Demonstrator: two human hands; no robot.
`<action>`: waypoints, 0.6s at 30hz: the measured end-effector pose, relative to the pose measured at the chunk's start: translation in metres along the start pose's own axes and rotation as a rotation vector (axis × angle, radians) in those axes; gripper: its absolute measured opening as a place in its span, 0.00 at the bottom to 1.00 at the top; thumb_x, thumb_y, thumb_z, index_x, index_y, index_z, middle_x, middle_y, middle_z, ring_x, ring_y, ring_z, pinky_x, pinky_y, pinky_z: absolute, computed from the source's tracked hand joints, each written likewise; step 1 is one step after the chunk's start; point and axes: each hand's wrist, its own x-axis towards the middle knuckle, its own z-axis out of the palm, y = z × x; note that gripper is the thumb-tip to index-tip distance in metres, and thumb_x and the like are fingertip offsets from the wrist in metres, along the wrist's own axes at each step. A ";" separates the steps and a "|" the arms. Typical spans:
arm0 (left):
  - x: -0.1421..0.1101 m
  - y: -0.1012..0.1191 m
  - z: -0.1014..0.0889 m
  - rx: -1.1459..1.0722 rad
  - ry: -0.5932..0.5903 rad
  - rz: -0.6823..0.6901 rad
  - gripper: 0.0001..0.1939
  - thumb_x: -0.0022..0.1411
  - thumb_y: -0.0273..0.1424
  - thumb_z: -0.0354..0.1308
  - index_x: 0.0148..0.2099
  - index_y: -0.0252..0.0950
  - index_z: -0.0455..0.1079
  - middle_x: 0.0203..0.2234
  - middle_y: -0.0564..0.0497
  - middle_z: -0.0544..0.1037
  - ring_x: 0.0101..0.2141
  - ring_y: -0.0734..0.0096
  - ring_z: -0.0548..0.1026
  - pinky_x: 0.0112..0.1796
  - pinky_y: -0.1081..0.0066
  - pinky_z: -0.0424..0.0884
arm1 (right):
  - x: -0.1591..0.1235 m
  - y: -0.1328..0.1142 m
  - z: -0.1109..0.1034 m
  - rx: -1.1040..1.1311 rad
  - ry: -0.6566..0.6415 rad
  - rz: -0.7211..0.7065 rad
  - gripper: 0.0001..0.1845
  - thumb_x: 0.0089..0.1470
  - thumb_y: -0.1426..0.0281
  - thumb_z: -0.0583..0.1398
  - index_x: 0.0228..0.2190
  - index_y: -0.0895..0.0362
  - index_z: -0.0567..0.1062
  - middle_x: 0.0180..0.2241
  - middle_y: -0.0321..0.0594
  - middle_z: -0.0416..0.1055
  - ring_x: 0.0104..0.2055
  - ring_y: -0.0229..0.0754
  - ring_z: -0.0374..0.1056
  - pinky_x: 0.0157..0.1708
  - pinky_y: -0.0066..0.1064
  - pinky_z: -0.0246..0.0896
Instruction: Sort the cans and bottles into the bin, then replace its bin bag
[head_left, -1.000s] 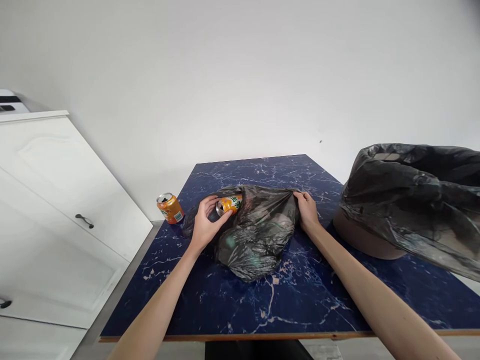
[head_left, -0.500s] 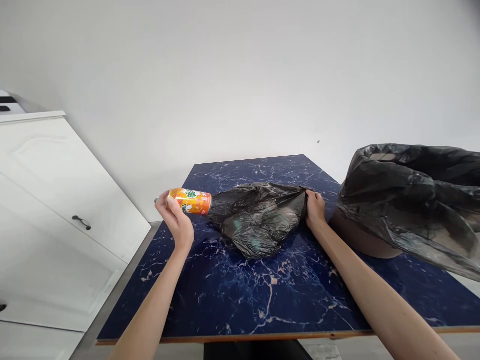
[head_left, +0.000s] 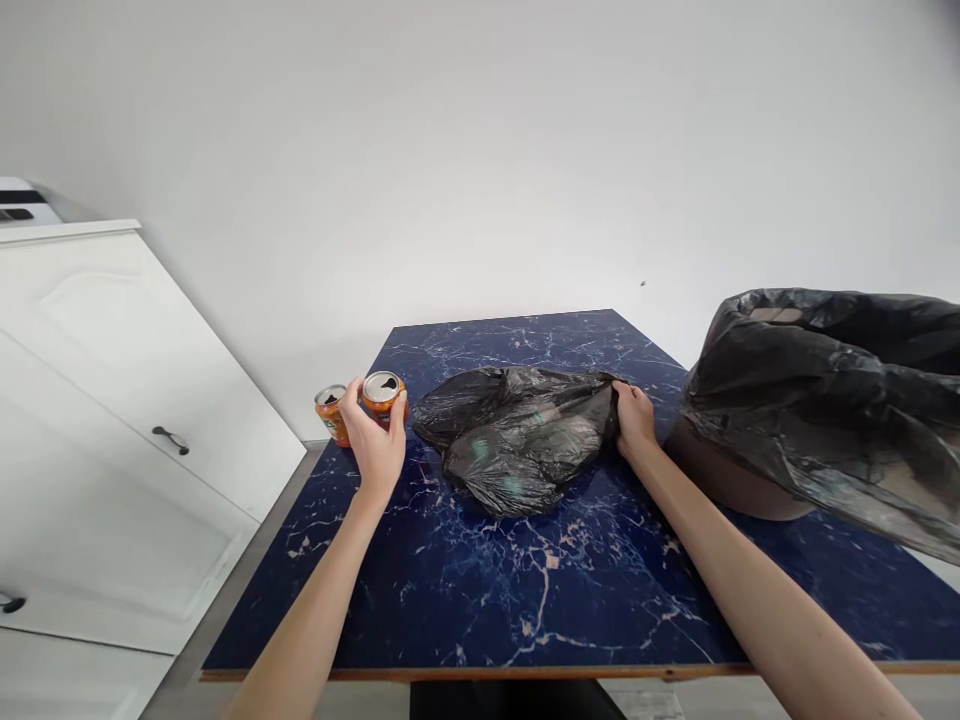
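My left hand [head_left: 377, 447] is wrapped round an orange drink can [head_left: 383, 388], which stands upright with its opened top showing. Just left of it is a second orange can [head_left: 330, 411], also opened and partly behind my fingers. In the middle of the table lies a black plastic bag [head_left: 517, 440], with lumpy contents showing faintly through the thin film. My right hand [head_left: 634, 418] pinches the bag's right end, its fingers closed on the gathered plastic.
A brown bin [head_left: 742, 485] lined with a black bag [head_left: 832, 390] stands at the table's right. The blue marbled table [head_left: 480, 600] has a wooden front edge. To the left are white cabinets [head_left: 112, 400] with dark handles; a white wall rises behind.
The can in my left hand has gone from lying sideways at the bag's left end to upright on the left. A second can now shows beside it. My right hand keeps its hold.
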 end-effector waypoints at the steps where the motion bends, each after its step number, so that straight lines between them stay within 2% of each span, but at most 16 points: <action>1: -0.001 -0.002 0.001 0.002 -0.022 -0.011 0.36 0.72 0.46 0.63 0.71 0.32 0.57 0.66 0.30 0.67 0.67 0.46 0.67 0.68 0.52 0.62 | 0.001 0.000 0.000 -0.002 -0.006 0.001 0.18 0.70 0.59 0.64 0.53 0.58 0.77 0.50 0.44 0.77 0.45 0.43 0.76 0.44 0.40 0.77; 5: -0.005 -0.010 0.005 0.019 -0.081 -0.057 0.36 0.74 0.48 0.60 0.71 0.31 0.56 0.65 0.28 0.67 0.65 0.46 0.70 0.66 0.52 0.66 | 0.002 0.002 0.000 -0.008 -0.027 -0.007 0.18 0.70 0.59 0.64 0.54 0.57 0.77 0.52 0.45 0.76 0.47 0.45 0.76 0.47 0.42 0.77; 11: -0.007 -0.019 0.008 0.040 -0.110 -0.088 0.38 0.73 0.50 0.60 0.71 0.31 0.54 0.64 0.28 0.65 0.64 0.44 0.69 0.66 0.48 0.64 | 0.002 0.003 0.001 -0.002 -0.036 -0.019 0.20 0.69 0.58 0.64 0.55 0.58 0.76 0.53 0.45 0.76 0.49 0.46 0.76 0.48 0.44 0.77; 18: -0.008 -0.019 0.009 0.047 -0.139 -0.066 0.36 0.73 0.45 0.61 0.72 0.32 0.52 0.65 0.28 0.63 0.65 0.44 0.68 0.66 0.47 0.65 | -0.001 0.001 0.002 0.004 -0.025 -0.008 0.19 0.69 0.59 0.64 0.54 0.58 0.76 0.52 0.45 0.76 0.49 0.46 0.76 0.48 0.43 0.77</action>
